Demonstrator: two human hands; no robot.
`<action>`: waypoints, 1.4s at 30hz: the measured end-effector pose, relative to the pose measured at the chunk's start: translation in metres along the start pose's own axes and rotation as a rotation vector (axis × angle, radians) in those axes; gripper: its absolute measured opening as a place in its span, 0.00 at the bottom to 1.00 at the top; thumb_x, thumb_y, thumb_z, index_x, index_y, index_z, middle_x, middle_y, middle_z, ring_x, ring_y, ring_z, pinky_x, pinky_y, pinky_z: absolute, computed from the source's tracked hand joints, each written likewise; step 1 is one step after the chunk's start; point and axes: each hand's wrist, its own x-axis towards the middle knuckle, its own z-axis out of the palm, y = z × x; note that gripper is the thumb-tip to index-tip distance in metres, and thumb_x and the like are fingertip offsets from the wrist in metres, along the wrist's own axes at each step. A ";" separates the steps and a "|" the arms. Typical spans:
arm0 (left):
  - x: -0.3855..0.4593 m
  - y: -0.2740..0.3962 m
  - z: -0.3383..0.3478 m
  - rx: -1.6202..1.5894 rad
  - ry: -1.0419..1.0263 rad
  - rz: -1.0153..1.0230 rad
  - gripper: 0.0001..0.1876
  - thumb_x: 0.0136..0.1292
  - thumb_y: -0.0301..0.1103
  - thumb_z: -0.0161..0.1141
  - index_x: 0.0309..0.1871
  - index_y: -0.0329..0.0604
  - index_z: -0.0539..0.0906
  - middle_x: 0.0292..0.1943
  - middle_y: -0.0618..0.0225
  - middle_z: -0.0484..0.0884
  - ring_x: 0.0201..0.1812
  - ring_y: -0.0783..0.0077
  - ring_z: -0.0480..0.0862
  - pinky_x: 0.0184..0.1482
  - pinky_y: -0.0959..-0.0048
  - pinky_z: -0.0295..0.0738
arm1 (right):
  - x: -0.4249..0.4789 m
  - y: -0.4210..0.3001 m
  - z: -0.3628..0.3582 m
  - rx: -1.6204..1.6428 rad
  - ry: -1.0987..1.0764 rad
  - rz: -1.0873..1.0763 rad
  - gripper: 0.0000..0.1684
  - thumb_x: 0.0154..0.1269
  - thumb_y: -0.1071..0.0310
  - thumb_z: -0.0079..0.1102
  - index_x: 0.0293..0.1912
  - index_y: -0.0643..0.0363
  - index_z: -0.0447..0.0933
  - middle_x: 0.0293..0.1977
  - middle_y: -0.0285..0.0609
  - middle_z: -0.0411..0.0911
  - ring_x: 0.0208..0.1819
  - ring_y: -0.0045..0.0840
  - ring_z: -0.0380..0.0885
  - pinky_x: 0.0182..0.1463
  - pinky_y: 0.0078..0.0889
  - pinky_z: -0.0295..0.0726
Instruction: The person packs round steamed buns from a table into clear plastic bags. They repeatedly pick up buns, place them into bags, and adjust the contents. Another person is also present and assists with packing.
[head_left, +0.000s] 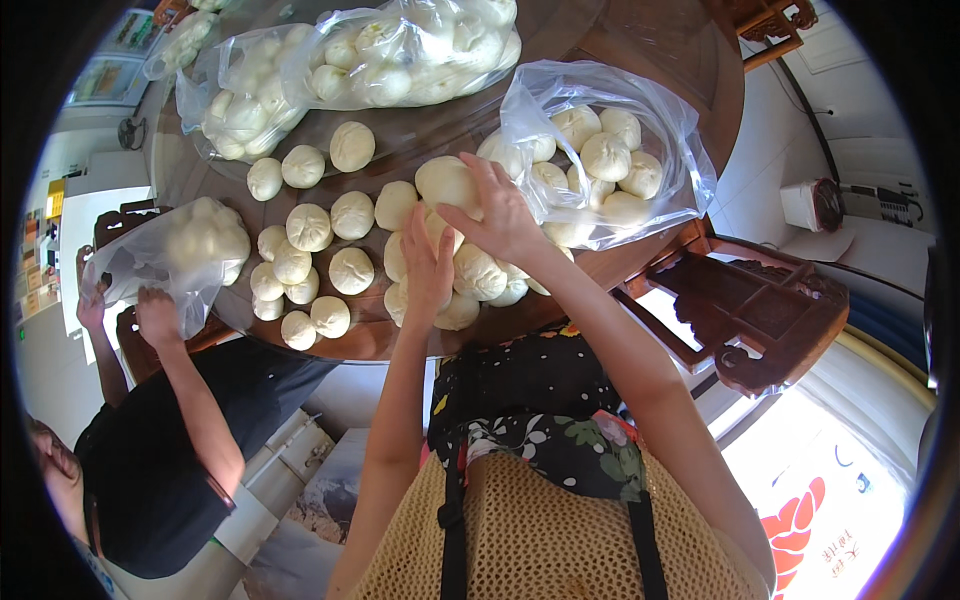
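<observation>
Many pale steamed buns lie on a round wooden table in front of me. My right hand has its fingers around a large bun, which sits above the pile. Against the near side of the same pile is my left hand, fingers pointing away from me, touching buns there; its grip is partly hidden. Right of my hands, an open clear plastic bag holds several buns. Loose buns are spread to the left of my hands.
Filled clear bags lie along the far side. At the left, another person's hands hold a clear bag of buns. Carved wooden chairs stand at the right and left of the table.
</observation>
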 end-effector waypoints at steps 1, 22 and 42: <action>0.001 0.008 -0.001 -0.007 -0.007 -0.011 0.33 0.78 0.48 0.47 0.76 0.33 0.59 0.74 0.40 0.60 0.75 0.39 0.57 0.76 0.49 0.48 | 0.006 0.004 0.006 -0.034 -0.003 -0.009 0.46 0.58 0.53 0.72 0.68 0.65 0.64 0.60 0.63 0.70 0.61 0.59 0.72 0.62 0.53 0.76; 0.073 0.212 0.037 -0.330 0.035 0.692 0.21 0.71 0.25 0.53 0.66 0.32 0.72 0.67 0.52 0.71 0.68 0.54 0.73 0.71 0.57 0.67 | -0.017 0.091 -0.190 -0.009 0.344 0.120 0.10 0.65 0.72 0.63 0.45 0.66 0.81 0.39 0.50 0.86 0.41 0.39 0.88 0.46 0.39 0.86; 0.088 0.156 0.152 0.438 -0.322 0.426 0.36 0.55 0.47 0.74 0.60 0.36 0.69 0.47 0.47 0.78 0.49 0.45 0.82 0.46 0.54 0.81 | -0.090 0.155 -0.156 -0.586 0.201 0.408 0.49 0.46 0.38 0.76 0.64 0.52 0.75 0.57 0.52 0.74 0.60 0.50 0.71 0.60 0.55 0.72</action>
